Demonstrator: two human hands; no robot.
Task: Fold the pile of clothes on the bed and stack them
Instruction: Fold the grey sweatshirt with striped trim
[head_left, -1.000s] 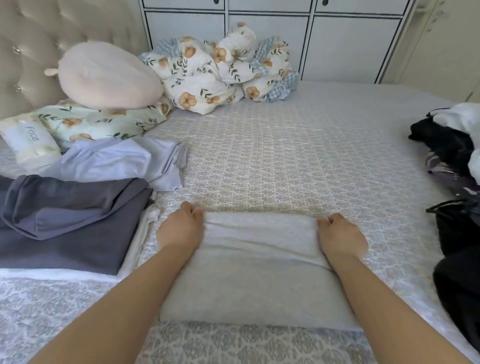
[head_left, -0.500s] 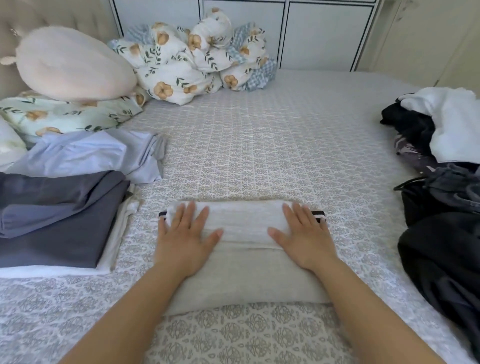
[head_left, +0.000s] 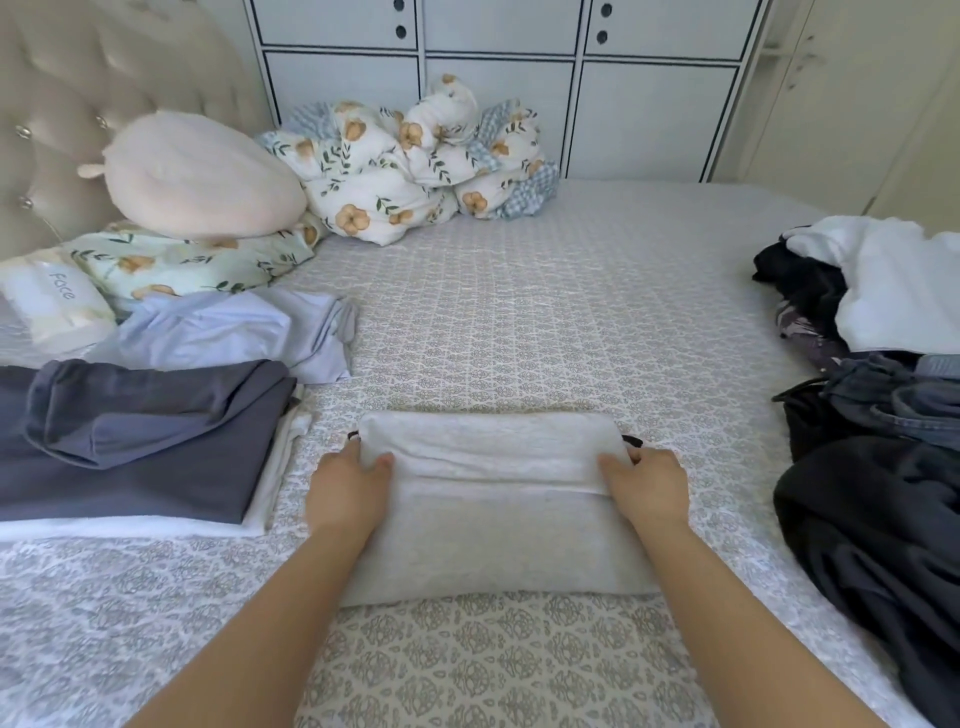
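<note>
Both hands are gripping the far folded edge of a pale grey garment (head_left: 493, 519): the left hand (head_left: 345, 493) is taking the left end with its thumb on top and fingers curling round the side, and the right hand (head_left: 644, 486) is doing the same at the right end, so each grip is closing on cloth rather than lying flat. The garment is lying on the bed (head_left: 519, 322) straight in front of the person, already folded into a band, with a dark trim peeking out at both far corners. The step in hand looks like one more fold or a lift of the finished piece. Next, it is likely going onto the folded stack (head_left: 135, 447) at the left, which calls for keeping both ends level so the layers are not slipping apart. The unfolded pile (head_left: 878, 415) is waiting at the right, well apart from the garment
</note>
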